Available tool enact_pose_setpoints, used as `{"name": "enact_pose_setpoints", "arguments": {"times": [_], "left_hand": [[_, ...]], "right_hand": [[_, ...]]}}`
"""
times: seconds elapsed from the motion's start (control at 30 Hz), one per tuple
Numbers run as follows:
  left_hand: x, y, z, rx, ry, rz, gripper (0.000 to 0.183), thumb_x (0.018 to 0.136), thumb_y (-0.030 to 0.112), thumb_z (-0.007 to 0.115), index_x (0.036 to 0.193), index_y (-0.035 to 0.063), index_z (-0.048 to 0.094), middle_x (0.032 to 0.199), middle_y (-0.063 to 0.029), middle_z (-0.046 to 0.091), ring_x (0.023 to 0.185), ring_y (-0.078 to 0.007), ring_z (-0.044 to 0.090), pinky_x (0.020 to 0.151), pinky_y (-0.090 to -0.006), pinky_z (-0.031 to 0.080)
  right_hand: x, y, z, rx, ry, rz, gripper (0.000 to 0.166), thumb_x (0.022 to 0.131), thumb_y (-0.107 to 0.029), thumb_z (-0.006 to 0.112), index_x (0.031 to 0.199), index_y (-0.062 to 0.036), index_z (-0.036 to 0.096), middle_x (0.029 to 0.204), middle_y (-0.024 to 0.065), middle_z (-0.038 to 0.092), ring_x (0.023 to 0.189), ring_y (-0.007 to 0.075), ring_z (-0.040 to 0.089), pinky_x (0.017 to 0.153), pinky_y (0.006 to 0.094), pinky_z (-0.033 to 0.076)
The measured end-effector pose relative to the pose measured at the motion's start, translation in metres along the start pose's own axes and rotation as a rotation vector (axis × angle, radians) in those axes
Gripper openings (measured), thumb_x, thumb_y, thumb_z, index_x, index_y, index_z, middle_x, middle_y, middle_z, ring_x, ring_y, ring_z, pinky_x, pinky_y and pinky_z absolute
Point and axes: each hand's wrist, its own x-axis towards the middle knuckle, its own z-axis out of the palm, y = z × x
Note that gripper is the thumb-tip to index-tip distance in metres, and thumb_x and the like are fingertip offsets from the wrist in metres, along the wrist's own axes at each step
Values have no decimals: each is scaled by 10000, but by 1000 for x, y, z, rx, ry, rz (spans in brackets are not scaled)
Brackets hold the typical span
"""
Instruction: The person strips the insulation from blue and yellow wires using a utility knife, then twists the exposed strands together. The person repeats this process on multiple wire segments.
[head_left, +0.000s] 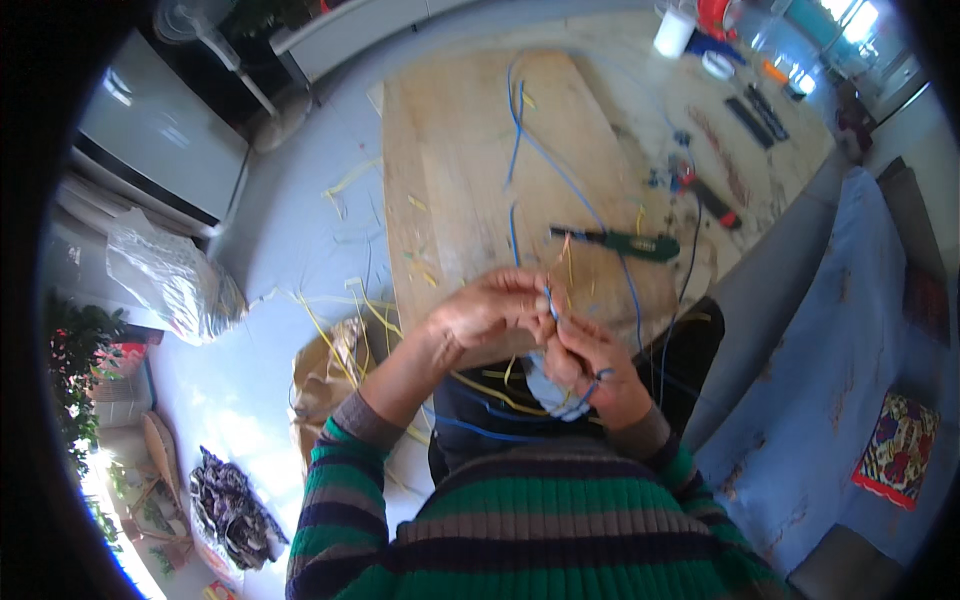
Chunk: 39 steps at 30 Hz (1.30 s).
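Observation:
My left hand (495, 306) and my right hand (589, 360) meet over the near edge of the wooden board (465, 165). Between their fingertips they pinch a short piece of blue wire (551, 300). Another bit of blue wire (598, 379) crosses my right palm. A white cloth or glove (555, 394) lies below my hands on my lap, with yellow wires (495, 391) around it. Just beyond my hands lies a tool with a dark green handle (643, 246) and a dark blade-like end. A long blue wire (566, 169) loops across the board.
A red and black hand tool (712, 202), dark strips (748, 122), a white cup-like container (674, 34) and a roll of tape (718, 65) stand or lie at the table's far right. A brown paper bag (322, 382) with yellow wires is at my left. A floor fan (225, 56) stands farther off.

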Motion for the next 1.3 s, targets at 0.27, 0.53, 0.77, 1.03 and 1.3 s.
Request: {"name": "enact_pose_setpoints", "arguments": {"times": [0.27,0.53,0.77,1.03,1.3], "left_hand": [[-1,-2,9,-171,-27,135,196,879,139,627,1002,-12,638,954,-69,591,775,-177,600,716,-276,475],[8,1,1,-39,-235,252,178,858,137,658,941,-20,644,941,-81,569,760,-177,608,667,-268,490],[4,-10,37,308,573,277,117,864,86,660,911,-7,606,823,-27,589,627,-114,552,626,-245,461],[5,14,14,-148,-122,129,206,830,155,689,952,-6,648,884,-92,578,645,-165,571,600,-235,432],[14,8,-4,90,-290,307,187,802,193,716,793,16,657,852,-76,563,813,-181,536,740,-300,417]], "right_hand": [[8,-10,3,26,-158,-32,257,1000,-237,408,990,-25,552,519,-16,391,450,92,309,489,255,270],[3,-4,13,211,-302,50,254,987,-240,452,987,-9,557,537,-25,411,453,71,341,471,228,275],[2,-14,23,-436,250,-110,258,987,-241,456,973,-10,569,547,-35,411,457,43,332,454,207,251],[1,-16,26,-43,-102,-42,294,986,-259,463,985,18,562,552,-42,414,462,43,336,463,205,266],[-3,-9,29,110,-187,65,296,978,-278,478,979,9,549,523,-38,402,463,54,339,473,211,268]]}}
